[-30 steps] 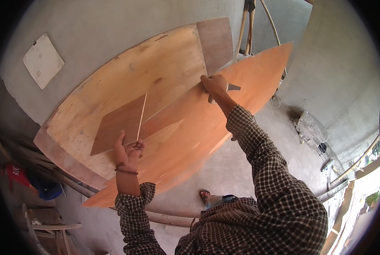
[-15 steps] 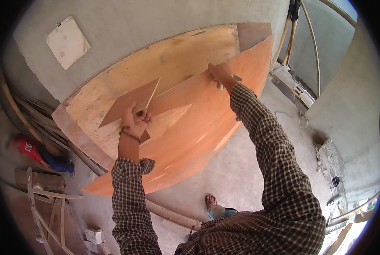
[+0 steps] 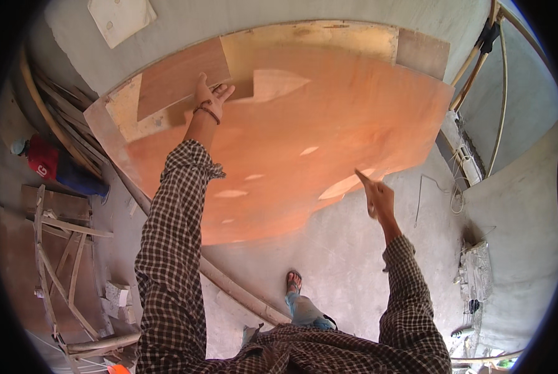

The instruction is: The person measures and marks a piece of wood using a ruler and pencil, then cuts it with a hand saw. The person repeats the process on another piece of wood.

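A large orange sheet [image 3: 354,118] spans the centre of the frame, overlapping a pale wooden board [image 3: 310,36] that shows along the top. At upper left, a brown rectangular panel [image 3: 182,81] lies over that board. The left hand [image 3: 211,103] is at the panel's lower right corner, fingers spread; contact is unclear. Right of centre, the right hand [image 3: 380,198] is near the sheet's lower edge, fingers mostly curled; whether they grip anything cannot be told. A person in red [image 3: 42,159] is at far left.
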{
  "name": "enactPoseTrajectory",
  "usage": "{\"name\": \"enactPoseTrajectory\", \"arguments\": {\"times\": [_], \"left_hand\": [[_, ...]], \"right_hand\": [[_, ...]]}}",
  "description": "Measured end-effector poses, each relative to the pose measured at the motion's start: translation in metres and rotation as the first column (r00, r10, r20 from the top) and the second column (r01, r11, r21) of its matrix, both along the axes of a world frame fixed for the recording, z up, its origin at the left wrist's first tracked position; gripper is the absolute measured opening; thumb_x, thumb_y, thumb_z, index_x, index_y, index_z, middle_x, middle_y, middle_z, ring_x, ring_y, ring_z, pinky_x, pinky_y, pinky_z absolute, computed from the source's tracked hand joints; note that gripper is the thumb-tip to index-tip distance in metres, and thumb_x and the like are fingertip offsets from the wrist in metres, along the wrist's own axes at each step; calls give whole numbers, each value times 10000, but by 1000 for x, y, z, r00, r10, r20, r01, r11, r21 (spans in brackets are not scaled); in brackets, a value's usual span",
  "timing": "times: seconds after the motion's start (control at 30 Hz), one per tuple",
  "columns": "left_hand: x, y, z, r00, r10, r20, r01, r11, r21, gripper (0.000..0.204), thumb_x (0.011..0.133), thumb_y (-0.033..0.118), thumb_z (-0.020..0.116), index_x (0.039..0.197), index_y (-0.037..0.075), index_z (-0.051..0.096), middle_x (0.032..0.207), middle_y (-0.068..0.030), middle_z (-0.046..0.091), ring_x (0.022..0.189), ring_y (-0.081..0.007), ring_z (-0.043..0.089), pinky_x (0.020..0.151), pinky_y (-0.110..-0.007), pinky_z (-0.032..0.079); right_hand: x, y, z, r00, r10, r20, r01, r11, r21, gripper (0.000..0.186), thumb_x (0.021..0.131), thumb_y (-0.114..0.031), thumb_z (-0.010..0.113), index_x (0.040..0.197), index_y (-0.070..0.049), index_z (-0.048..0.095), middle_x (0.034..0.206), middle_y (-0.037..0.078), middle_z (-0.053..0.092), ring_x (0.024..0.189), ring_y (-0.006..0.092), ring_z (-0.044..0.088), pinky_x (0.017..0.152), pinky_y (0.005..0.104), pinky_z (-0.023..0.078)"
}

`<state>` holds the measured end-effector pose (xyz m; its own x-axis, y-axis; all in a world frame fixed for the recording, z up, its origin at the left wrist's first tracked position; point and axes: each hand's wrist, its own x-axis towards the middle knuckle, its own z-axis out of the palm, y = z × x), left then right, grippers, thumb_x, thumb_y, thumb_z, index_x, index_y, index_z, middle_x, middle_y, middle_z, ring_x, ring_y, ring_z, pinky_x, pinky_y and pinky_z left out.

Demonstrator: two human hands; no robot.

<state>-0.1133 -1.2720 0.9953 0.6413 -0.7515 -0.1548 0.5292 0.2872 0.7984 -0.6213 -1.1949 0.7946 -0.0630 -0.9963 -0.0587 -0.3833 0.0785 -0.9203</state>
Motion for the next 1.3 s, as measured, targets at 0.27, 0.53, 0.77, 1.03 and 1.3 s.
{"name": "enactPoseTrajectory", "arguments": {"times": [0.27, 0.53, 0.77, 1.03, 1.3], "left_hand": [[-25, 220, -180, 719, -201, 666, -36, 945, 324, 534, 974, 356, 731, 1234, -105, 669, 1167, -130, 714, 1071, -129, 637, 816, -333, 544], [-34, 440, -247, 803, -458, 381, 69, 707, 704, 386, 936, 273, 777, 1088, -77, 720, 1054, -68, 729, 949, -132, 658, 781, -322, 544], [-10, 580, -234, 825, -472, 309, 258, 802, 538, 414, 908, 199, 792, 1213, -58, 680, 1132, -121, 748, 1003, -179, 704, 868, -333, 576], [57, 768, -226, 690, -620, 375, 418, 763, 493, 431, 924, 224, 779, 1237, -50, 667, 1143, -109, 746, 1036, -161, 687, 897, -348, 568], [93, 904, -263, 697, -639, 325, 444, 741, 504, 549, 1098, 441, 527, 1303, -60, 618, 1178, -51, 693, 1107, -126, 609, 987, -327, 496]], "right_hand": [[-112, 246, -194, 923, -186, -336, 319, 858, 402, 222, 990, -223, 635, 1024, -70, 793, 803, 77, 720, 590, 164, 659, 451, 340, 573], [-41, 382, -211, 978, -51, -202, 168, 762, 625, 213, 1004, -166, 602, 1090, -68, 770, 1042, 105, 738, 724, 186, 695, 508, 336, 595], [140, 423, -110, 974, 169, 151, -222, 848, 481, 458, 1083, -405, 538, 1217, -8, 724, 736, -19, 511, 633, 90, 524, 539, 286, 529], [298, 603, -33, 901, 326, 286, -390, 897, 207, 377, 1062, -341, 631, 1115, 23, 714, 749, 20, 593, 675, 81, 596, 558, 263, 478], [295, 777, -68, 894, 446, -50, -444, 895, 47, 359, 1026, -340, 668, 1125, 0, 728, 832, 81, 635, 673, 191, 616, 630, 339, 509]]}}
